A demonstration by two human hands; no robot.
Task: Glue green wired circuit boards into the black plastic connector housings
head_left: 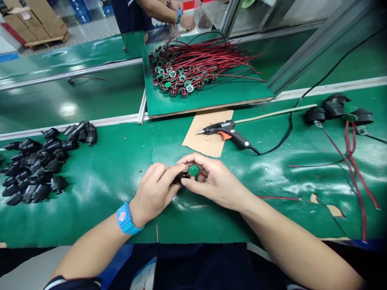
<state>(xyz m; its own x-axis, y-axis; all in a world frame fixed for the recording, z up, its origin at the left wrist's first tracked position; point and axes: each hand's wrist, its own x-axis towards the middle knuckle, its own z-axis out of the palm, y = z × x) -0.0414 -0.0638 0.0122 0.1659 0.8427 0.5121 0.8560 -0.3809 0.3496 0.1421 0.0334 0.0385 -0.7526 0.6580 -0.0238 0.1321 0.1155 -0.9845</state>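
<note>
Over the front middle of the bench my two hands meet around a small assembly. My left hand (153,186) is closed on a black part (181,177), which its fingers mostly cover. Curled around a small green circuit board (194,170) is my right hand (220,184), its thumb and forefinger reaching to the edge of the black part. A red wire (203,174) leaves the board and passes under the right hand. More red wire (279,197) shows on the mat beyond the right wrist. How firmly the board sits against the black part is hidden.
A glue gun (227,132) lies on cardboard (193,139), its cord running right. Black housings (33,169) are heaped left. Behind, a raised board (211,98) bears many red-wired parts (187,72). Black caps (335,106) with wires lie right. A co-worker's arm (160,10) shows at the top.
</note>
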